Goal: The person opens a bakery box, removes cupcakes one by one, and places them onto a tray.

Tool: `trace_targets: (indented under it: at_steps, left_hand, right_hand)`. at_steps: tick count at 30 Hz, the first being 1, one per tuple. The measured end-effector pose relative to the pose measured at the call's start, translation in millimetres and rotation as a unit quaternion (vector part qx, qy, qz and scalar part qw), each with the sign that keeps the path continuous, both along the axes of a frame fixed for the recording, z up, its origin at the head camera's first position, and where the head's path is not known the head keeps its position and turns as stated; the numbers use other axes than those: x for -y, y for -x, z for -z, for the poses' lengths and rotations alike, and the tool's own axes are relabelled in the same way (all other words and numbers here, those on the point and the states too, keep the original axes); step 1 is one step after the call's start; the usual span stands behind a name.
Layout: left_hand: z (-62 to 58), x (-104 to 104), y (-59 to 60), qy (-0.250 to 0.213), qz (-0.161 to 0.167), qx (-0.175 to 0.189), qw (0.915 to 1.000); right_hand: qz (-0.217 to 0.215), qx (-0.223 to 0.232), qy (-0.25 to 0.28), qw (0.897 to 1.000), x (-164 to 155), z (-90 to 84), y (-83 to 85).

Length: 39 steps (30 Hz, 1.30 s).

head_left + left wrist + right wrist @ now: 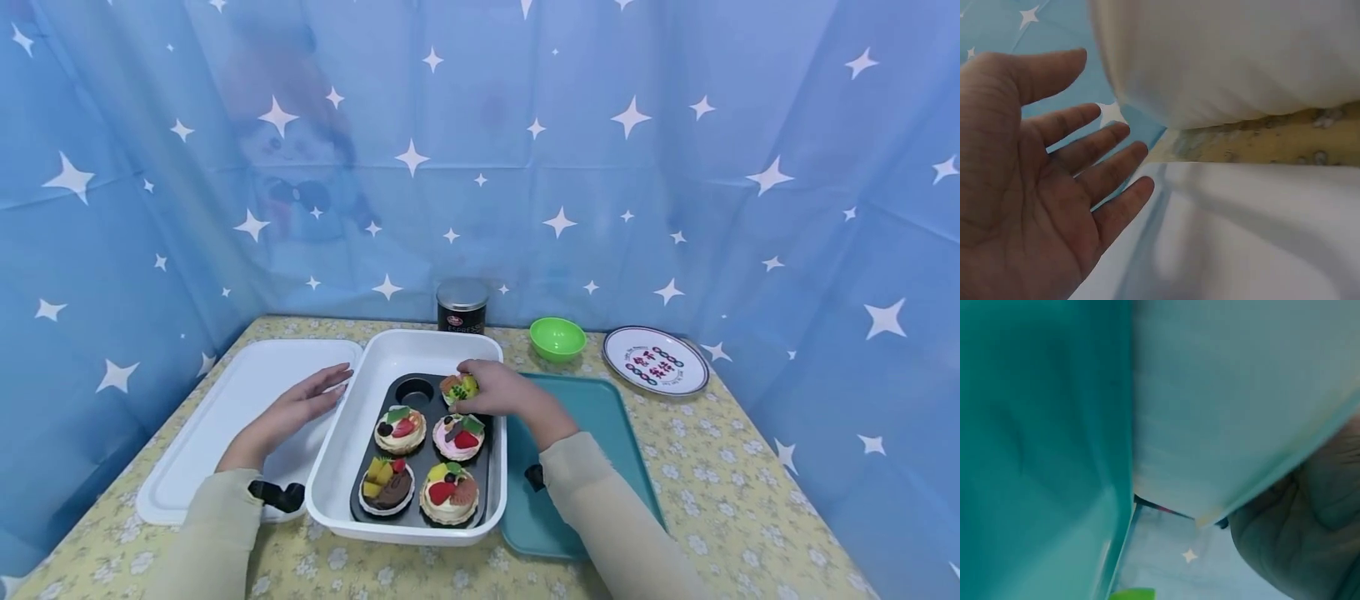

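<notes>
My right hand (498, 389) reaches over the side of a white plastic box (411, 533), its thumb and fingers around a fruit tart (454, 388) at the back-right cup of a dark muffin tin (423, 462). In the right wrist view the box wall hides those fingertips. The tin lies inside the box; several cream and fruit tarts (401, 431) sit in its other cups, and the back-left cup (415, 392) shows its bare inside. Beside the box's left wall is my left hand (1041, 181), fingers spread and nothing held, above a white lid (225, 433).
A teal tray (630, 467) lies right of the box, its left part behind my right arm. Behind stand an espresso tin (462, 308), a green bowl (558, 339) and a white printed plate (656, 361). A blue star curtain (480, 208) borders the flowered tablecloth (720, 500).
</notes>
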State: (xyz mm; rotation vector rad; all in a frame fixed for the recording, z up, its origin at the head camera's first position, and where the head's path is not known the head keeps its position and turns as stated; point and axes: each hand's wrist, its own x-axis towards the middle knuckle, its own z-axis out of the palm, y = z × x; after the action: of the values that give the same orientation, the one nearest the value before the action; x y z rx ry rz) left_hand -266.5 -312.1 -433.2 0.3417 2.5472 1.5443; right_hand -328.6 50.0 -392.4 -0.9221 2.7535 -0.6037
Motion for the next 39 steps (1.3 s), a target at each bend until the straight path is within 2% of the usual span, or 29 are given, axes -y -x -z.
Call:
trace_targets:
  at_steps: [4, 6, 10, 13, 16, 23, 31, 39]
  left_hand:
    - [10.4, -8, 0.6, -0.041, 0.016, 0.020, 0.9988]
    - [14.9, -10, 1.3, -0.060, 0.025, 0.028, 0.9975]
    - [20.6, -9, -0.3, -0.102, 0.040, 0.035, 0.9933]
    - [22.5, -6, -2.8, -0.117, 0.052, 0.032, 0.9912]
    - [24.4, -4, -5.0, -0.115, 0.058, 0.029, 0.9912]
    - [25.0, -5, -8.8, -0.113, 0.058, 0.022, 0.9917]
    - [23.0, -6, -4.6, -0.110, 0.055, 0.022, 0.9921]
    - [21.4, -6, -4.5, -0.104, 0.044, 0.018, 0.9934]
  right_hand:
    - [0.015, -0.027, -0.038, 0.999, 1, 0.9, -3.3]
    - [0.023, -0.035, -0.040, 0.998, 0, 3.1, -4.3]
    - [0.029, -0.049, -0.011, 0.998, -1, 11.4, -4.1]
    - [0.031, -0.050, 0.021, 0.998, 0, 16.5, -5.3]
    - [0.034, -0.047, 0.038, 0.998, 1, 19.6, -8.1]
    - [0.032, -0.067, 0.027, 0.997, 3, 23.2, -9.8]
    - [0.036, -0.088, 0.014, 0.995, 3, 23.1, -7.4]
    - [0.033, -0.088, 0.017, 0.995, 4, 19.4, -8.4]
